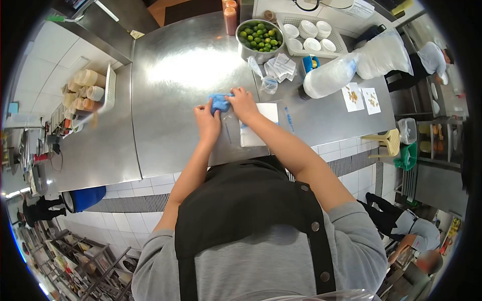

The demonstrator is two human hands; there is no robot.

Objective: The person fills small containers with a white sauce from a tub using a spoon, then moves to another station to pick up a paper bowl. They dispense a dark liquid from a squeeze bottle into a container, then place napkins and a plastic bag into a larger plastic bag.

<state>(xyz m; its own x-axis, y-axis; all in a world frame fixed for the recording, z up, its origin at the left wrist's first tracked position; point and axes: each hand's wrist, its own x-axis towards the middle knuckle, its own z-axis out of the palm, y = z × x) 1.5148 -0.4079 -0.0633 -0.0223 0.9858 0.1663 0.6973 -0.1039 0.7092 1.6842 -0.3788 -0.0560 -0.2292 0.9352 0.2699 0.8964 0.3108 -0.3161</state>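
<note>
A small, crumpled blue cloth point(219, 102) is held between my two hands just above the steel counter. My left hand point(207, 119) grips its lower left side with thumb and fingers. From the right, my right hand point(242, 104) pinches its other edge. The cloth's exact kind is hard to make out in its bunched shape. Below my right wrist lies a white stack of sheets or napkins point(258, 135), partly covered by my forearm. Clear plastic film with blue print point(289, 119) lies beside the stack.
At the back stand a pot of green limes point(260, 52), orange bottles point(230, 21) and a basket of white bowls point(337, 51). Papers point(282, 66), stacked cups in plastic point(329, 80) and a blue tape dispenser point(311, 63) are to the right. Left is a container crate point(109, 90). Other people are nearby.
</note>
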